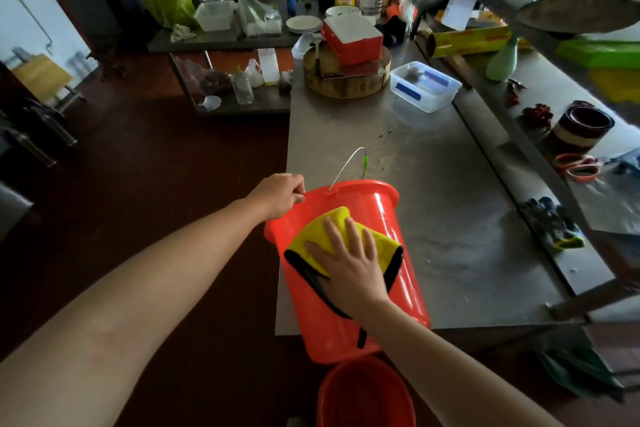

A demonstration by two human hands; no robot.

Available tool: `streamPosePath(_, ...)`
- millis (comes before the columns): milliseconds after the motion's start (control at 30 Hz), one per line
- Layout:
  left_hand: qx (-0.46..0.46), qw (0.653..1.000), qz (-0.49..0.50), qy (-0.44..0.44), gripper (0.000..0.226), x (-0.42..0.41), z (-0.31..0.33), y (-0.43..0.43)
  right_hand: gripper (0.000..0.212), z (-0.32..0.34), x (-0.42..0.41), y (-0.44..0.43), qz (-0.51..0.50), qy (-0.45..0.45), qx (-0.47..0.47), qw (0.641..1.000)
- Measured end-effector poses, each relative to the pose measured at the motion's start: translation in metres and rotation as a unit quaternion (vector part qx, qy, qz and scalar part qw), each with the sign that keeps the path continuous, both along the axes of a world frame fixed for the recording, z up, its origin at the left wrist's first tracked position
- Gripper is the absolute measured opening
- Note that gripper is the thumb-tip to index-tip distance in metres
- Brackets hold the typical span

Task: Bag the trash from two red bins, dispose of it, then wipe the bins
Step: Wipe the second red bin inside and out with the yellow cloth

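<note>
The left grip (277, 196) pinches the rim of the tipped red plastic bin (410, 288) at lower centre, apparently bracing it so the right grip (349, 267), fingers spread, presses the yellow microfibre cloth (332, 222) flat on it.

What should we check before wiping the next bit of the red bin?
1. Left hand has a grip on the red bin's rim: ok.
2. Right hand flat on the yellow cloth: ok.
3. Cloth touching the bin's side: ok.
4. Bin fully on the table: not ok, its bottom sticks past the edge.
5. Bin empty inside: cannot tell, its opening faces away.
6. Other red bin below already wiped: cannot tell.
</note>
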State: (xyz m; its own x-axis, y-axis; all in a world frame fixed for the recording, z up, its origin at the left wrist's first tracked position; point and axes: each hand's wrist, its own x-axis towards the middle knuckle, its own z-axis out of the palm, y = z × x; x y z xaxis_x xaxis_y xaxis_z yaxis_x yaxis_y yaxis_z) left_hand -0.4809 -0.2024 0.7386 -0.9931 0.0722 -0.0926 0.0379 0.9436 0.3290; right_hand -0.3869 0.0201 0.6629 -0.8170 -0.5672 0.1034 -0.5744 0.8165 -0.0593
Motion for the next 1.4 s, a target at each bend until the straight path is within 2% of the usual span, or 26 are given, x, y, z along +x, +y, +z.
streamPosePath(133,0.008,1.0,-0.005,0.0,0.011,0.001,-0.004,0.005,0.057,0.003,-0.018,0.045,-0.156,-0.041,-0.081,0.984)
streamPosePath(267,0.006,1.0,0.0,0.008,0.008,0.0,-0.002,0.018,0.059,-0.004,-0.035,0.088,-0.296,-0.167,-0.172,0.925)
streamPosePath(333,0.0,1.0,-0.002,0.022,0.013,-0.002,0.0,0.026,0.057,-0.002,-0.042,0.103,-0.324,-0.226,-0.215,0.893)
streamPosePath(367,-0.006,1.0,-0.007,0.029,0.018,-0.002,0.001,0.03,0.056,-0.001,-0.04,0.107,-0.324,-0.235,-0.224,0.889)
streamPosePath(400,-0.014,0.999,-0.013,0.039,0.023,-0.003,0.001,0.033,0.056,-0.001,-0.037,0.107,-0.318,-0.223,-0.216,0.896)
streamPosePath(467,-0.031,0.998,-0.024,0.051,0.029,-0.006,0.002,0.041,0.058,-0.002,-0.02,0.097,-0.287,-0.155,-0.154,0.933)
streamPosePath(567,-0.052,0.997,-0.028,0.054,0.033,-0.014,0.002,0.05,0.057,-0.005,0.01,0.07,-0.171,-0.031,-0.073,0.982)
streamPosePath(633,-0.061,0.996,-0.035,0.053,0.036,-0.019,0.003,0.056,0.064,-0.012,0.026,0.051,-0.084,0.025,-0.03,0.996)
streamPosePath(767,-0.091,0.993,-0.052,0.048,0.041,-0.022,0.003,0.064,0.075,-0.029,0.047,0.021,0.027,0.039,0.076,0.996)
streamPosePath(900,-0.098,0.992,-0.066,0.042,0.045,-0.022,0.004,0.064,0.074,-0.024,0.036,0.035,0.023,0.038,0.04,0.998)
streamPosePath(1000,-0.096,0.993,-0.063,0.039,0.046,-0.02,0.003,0.063,0.06,-0.015,0.018,0.07,-0.082,0.009,-0.045,0.996)
streamPosePath(1100,-0.099,0.993,-0.053,0.04,0.045,-0.018,0.001,0.063,0.056,-0.018,-0.003,0.11,-0.232,-0.083,-0.136,0.96)
streamPosePath(1233,-0.103,0.993,-0.039,0.047,0.044,-0.016,0.002,0.065,0.055,-0.035,-0.026,0.15,-0.349,-0.251,-0.283,0.857)
streamPosePath(1300,-0.116,0.991,-0.036,0.05,0.044,-0.017,0.003,0.067,0.052,-0.037,-0.03,0.161,-0.377,-0.282,-0.323,0.821)
streamPosePath(1367,-0.128,0.99,-0.035,0.047,0.045,-0.018,0.004,0.069,0.05,-0.034,-0.025,0.158,-0.383,-0.282,-0.327,0.817)
streamPosePath(1400,-0.133,0.989,-0.035,0.047,0.044,-0.019,0.004,0.07,0.051,-0.032,-0.02,0.152,-0.374,-0.264,-0.307,0.834)
